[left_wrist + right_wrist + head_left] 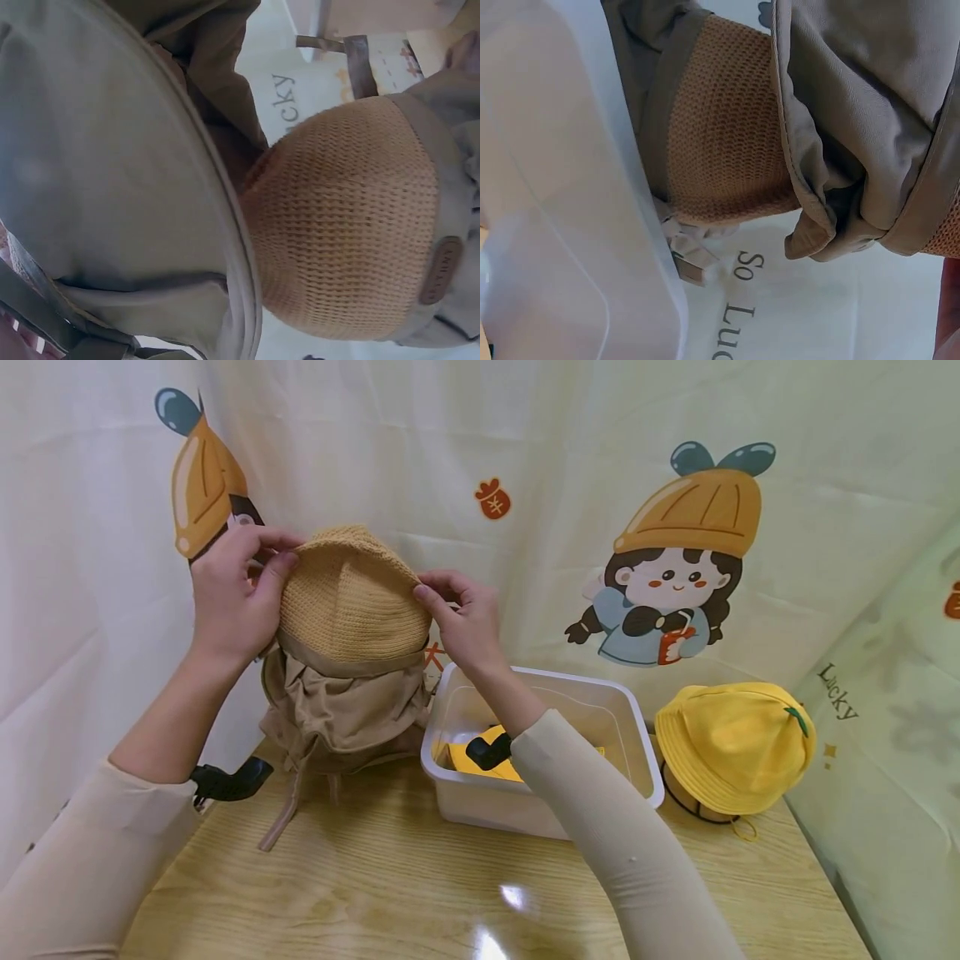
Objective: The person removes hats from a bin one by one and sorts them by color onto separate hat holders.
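Sleeves [622,835] lead to left grip [236,587] and right grip [468,622], pinching a hat [348,606]; right of them, "Lucky" [837,692]. Left wrist alone shows its blurry tag [441,270].

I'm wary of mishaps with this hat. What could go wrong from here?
The tan knitted hat with khaki fabric could slip, since the left hand and right hand pinch only its edge. Lowering the right arm might knock the white rectangular plastic bin, as the black wrist-mounted device overlaps it in the head view.
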The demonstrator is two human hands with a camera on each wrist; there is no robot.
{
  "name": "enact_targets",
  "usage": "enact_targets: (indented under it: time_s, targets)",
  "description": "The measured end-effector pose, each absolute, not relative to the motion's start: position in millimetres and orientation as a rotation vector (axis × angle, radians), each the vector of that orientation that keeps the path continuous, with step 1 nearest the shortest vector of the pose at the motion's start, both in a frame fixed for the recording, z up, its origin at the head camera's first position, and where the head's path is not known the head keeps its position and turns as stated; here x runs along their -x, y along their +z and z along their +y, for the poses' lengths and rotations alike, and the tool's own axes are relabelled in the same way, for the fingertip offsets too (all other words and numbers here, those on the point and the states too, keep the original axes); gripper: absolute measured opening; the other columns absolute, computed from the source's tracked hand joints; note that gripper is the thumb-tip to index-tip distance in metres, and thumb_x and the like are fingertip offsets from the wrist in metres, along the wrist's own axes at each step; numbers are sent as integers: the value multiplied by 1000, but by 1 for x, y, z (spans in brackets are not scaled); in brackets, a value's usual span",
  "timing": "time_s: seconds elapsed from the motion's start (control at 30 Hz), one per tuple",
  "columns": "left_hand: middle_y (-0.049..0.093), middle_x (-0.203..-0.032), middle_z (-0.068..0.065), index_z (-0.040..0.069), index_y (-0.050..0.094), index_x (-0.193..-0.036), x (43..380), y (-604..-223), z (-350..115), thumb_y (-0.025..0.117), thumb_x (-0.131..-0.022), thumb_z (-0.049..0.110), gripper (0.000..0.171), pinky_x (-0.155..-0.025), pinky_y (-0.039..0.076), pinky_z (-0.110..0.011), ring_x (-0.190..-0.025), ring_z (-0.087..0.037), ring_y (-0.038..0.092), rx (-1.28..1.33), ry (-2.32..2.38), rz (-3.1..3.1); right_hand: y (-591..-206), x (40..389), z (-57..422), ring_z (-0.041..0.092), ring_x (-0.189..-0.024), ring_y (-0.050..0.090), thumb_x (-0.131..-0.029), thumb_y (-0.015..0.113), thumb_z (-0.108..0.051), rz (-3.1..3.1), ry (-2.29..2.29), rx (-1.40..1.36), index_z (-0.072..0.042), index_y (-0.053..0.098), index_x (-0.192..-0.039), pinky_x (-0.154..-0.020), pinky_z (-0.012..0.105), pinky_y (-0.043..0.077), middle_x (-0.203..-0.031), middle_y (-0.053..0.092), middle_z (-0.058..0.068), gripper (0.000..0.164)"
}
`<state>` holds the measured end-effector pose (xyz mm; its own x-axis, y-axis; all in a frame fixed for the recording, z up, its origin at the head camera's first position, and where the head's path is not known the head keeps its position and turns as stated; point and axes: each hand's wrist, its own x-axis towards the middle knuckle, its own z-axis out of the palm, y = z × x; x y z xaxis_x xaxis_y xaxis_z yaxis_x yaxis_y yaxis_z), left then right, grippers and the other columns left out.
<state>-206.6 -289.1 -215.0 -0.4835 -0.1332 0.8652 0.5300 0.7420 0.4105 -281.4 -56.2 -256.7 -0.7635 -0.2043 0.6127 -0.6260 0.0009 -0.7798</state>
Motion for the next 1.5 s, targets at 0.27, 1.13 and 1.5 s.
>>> enact_targets:
  time_s: [0.27,1.13,1.5]
  targets:
    - [69,-97,-13,-1,74,-104,210,-231,-302,64,-95,4,14,-69,42,-11,-82,4,57,310,-869,-1952,-267,282,-65,12,-82,62,-93,70,-11,-2015,1846,-843,-1,74,-106,-69,21,49,-98,72,15,17]
    - [69,-100,-11,1,72,-110,219,-262,-317,62,-98,8,18,-73,40,-7,-85,10,52,234,-855,-2075,-294,287,-76,10,-87,64,-94,70,-18,-2136,1786,-836,-7,74,-107,-79,24,55,-97,72,3,17]
    - [69,-101,-15,-2,70,-109,228,-275,-321,59,-99,8,17,-73,39,-6,-85,14,50,216,-846,-2119,-303,294,-76,14,-90,64,-94,69,-17,-2209,1750,-825,-7,74,-108,-81,23,55,-99,72,5,18]
